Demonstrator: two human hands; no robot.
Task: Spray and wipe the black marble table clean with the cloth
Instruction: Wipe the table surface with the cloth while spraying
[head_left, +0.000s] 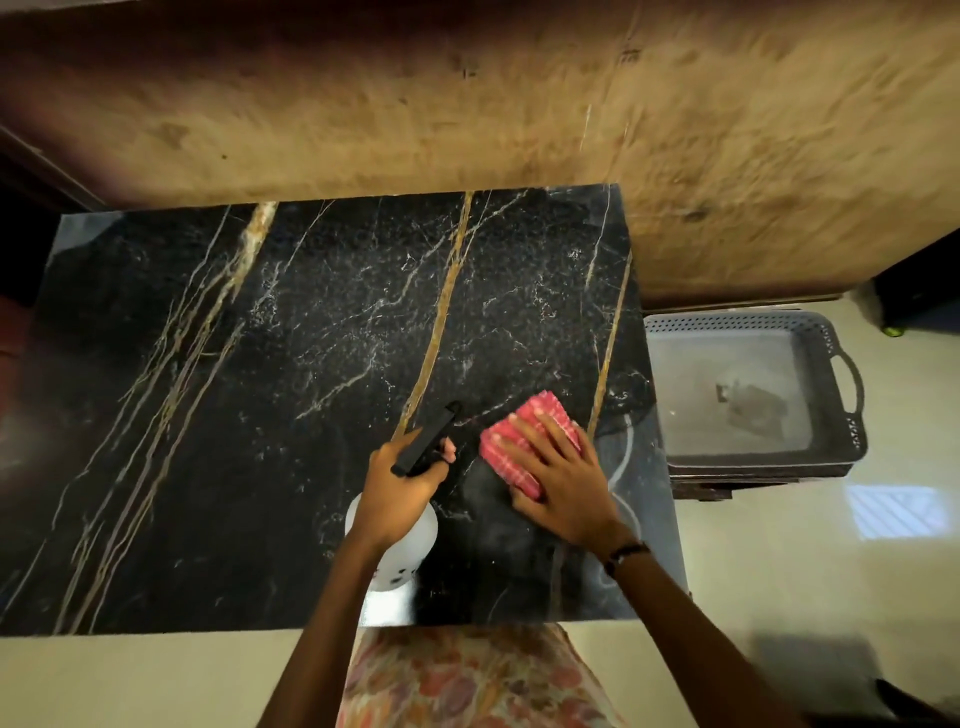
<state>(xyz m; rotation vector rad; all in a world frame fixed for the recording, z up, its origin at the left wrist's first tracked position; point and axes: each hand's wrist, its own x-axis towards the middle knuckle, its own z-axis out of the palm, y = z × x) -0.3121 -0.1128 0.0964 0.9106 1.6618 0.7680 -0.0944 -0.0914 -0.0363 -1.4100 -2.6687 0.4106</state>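
Two hands are busy over the table (218, 364), and the risks come from doing both jobs at once. The left hand (397, 491) grips the bottle (395, 551) by its black spray head, fingers curled round the neck and trigger, nozzle aimed up the marble and slightly toward the cloth (524, 441). A squeeze now would probably wet the cloth and the right hand (561, 483) more than the stone. The bottle's white body sits low over the near part of the top; whether it rests on the marble or hangs just above it cannot be told, and a loose grip could tip it. The cloth lies folded on the near right part of the top, close to the right edge, beyond which a tray (841, 395) stands lower down. An outward stroke could carry the cloth off that edge. The right hand presses it flat with straight, spread fingers: fingertips reach across the pink fabric, the palm covers its near end, the far end shows past them. Most of the marble, to the left and at the back, looks untouched by the cloth.
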